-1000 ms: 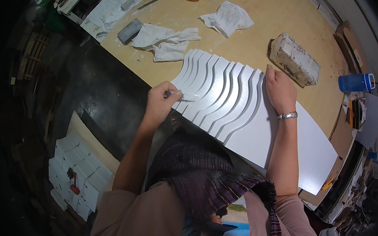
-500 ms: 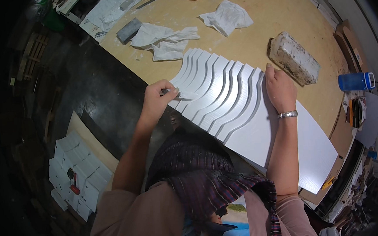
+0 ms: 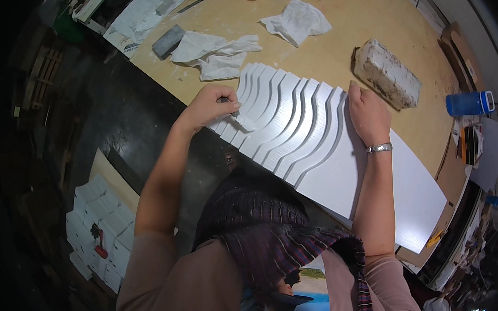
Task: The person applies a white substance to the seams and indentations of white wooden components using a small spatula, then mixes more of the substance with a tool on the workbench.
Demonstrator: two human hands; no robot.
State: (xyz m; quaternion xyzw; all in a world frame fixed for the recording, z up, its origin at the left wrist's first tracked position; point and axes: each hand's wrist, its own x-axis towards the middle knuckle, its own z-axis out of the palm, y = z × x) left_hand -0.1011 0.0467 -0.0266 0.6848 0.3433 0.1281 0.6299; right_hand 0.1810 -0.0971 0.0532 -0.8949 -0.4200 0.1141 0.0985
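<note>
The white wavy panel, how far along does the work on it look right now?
Done: can't tell; the white wavy panel looks uniformly white. In hand: the left hand presses a small pad against its left-end ribs while the right hand lies flat on it. The remaining ribs to the right are untouched at this moment.

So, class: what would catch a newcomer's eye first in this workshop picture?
The white wavy ribbed panel lying at the wooden bench's near edge stands out first. The left hand pinches a small white piece at the panel's left end, while the right hand rests flat on it. A dusty white brick lies beyond it, to the right.
</note>
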